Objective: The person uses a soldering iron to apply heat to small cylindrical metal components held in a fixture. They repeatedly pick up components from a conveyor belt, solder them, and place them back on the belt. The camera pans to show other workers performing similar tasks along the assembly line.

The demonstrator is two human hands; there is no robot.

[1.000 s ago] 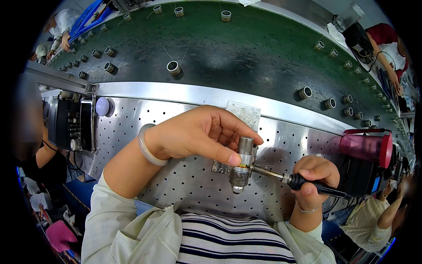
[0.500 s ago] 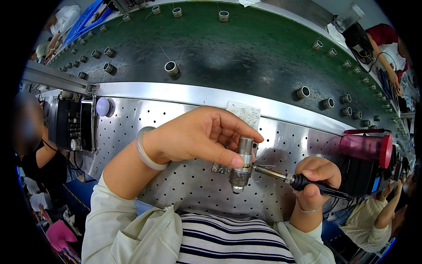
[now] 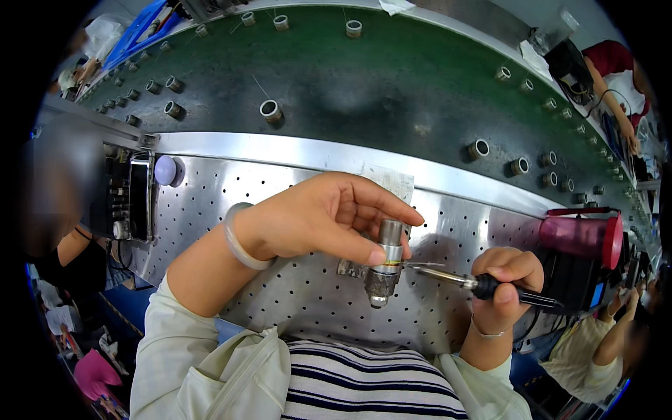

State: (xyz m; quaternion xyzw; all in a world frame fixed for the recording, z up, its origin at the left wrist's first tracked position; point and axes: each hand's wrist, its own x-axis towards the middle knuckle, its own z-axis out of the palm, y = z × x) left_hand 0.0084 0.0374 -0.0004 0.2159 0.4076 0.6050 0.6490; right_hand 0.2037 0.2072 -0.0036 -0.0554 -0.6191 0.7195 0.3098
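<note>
Head view, watched from my remote seat: the left hand (image 3: 322,220) has its thumb on a silver metal ring with a thin yellowish band (image 3: 394,260), fitted around an upright grey metal spindle (image 3: 390,232); its grip is closed about the ring, the other fingers curled mostly behind it. That ring sits over the silver perforated metal worktop (image 3: 203,210), in front of the wearer. How the spindle is fixed below, I cannot tell.

On my right, the right hand (image 3: 509,278) grasps a black-handled, pen-shaped tool with a slim metal barrel (image 3: 448,277), probably a soldering iron. Its tip lies just beside the ring, below a fine pale wire (image 3: 428,264) that stands out from it; whether tip and wire touch, I cannot make out.

To work this well, I would hold the ring firmly so it cannot turn, and bring the tip in at a shallow slant, guided by small finger movements with a quiet wrist. I would want the wire free of the barrel, any contact light and brief, and the left thumb well away from the tip, which I judge may be hot.
</note>
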